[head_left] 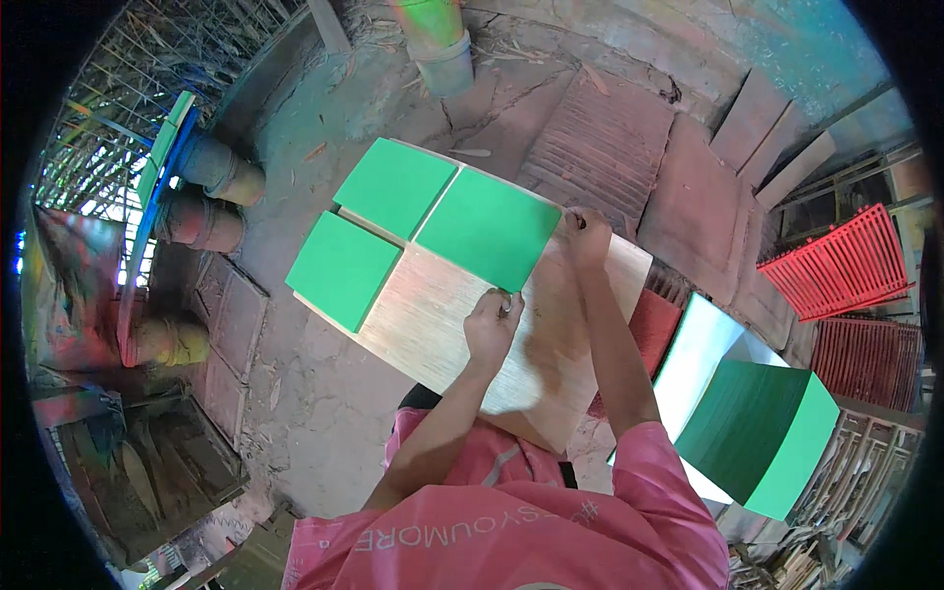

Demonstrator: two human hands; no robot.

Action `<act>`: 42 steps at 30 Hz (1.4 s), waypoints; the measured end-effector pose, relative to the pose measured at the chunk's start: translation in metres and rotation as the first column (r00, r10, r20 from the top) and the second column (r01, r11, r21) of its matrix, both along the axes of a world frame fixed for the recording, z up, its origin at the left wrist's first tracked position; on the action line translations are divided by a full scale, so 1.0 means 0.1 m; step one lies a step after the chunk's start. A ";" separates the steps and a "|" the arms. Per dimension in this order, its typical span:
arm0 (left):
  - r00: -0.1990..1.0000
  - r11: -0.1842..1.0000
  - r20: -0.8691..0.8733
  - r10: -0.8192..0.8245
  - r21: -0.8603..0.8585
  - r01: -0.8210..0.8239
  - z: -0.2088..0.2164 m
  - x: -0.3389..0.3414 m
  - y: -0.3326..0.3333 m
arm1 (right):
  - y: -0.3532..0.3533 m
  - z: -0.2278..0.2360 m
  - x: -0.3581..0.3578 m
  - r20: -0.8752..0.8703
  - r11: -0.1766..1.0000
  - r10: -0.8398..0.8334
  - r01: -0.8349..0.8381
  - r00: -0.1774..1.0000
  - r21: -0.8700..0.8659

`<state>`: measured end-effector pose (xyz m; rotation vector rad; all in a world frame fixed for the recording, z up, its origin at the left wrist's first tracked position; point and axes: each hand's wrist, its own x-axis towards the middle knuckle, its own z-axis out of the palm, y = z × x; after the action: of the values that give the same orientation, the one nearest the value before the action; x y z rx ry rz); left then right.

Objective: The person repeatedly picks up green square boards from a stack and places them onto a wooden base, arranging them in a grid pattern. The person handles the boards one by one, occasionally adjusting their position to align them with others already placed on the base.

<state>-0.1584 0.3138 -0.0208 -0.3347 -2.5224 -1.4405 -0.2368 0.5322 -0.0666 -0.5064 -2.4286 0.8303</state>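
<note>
A pale wooden board (433,305) lies tilted in front of me, with three flat green pieces on it. The green sheet (489,228) nearest my hands lies flat on the board, beside a second green piece (395,187) and a third green piece (346,270). At its lower corner, my left hand (490,334) is closed, pinching the edge. My right hand (588,238) is closed at its right corner, fingers curled over the edge. Part of each hand's fingertips is hidden.
To my right a thick stack of green sheets (752,428) sits on a white panel (708,344). Beyond it are a red slatted rack (836,264) and a dark red slatted panel (865,359). Pots (442,64) stand at the back, and a dark wooden tray (138,467) lies left.
</note>
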 end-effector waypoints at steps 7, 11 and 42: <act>1.000 1.000 -0.026 0.016 0.003 -0.016 -0.04 -0.01 0.01 | -0.02 0.03 0.00 0.006 0.999 0.003 -0.003 1.000 -0.049; 1.000 1.000 -0.007 -0.003 -0.002 0.003 0.02 0.00 0.03 | 0.05 -0.10 -0.02 0.013 0.998 -0.049 0.050 0.999 -0.042; 1.000 0.999 0.002 0.009 0.043 -0.009 -0.03 0.00 0.02 | -0.06 0.05 -0.02 0.031 0.998 -0.053 0.053 0.998 -0.029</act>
<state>-0.1584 0.3153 -0.0235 -0.3136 -2.4873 -1.4898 -0.2389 0.5266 -0.0612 -0.5963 -2.4225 0.8437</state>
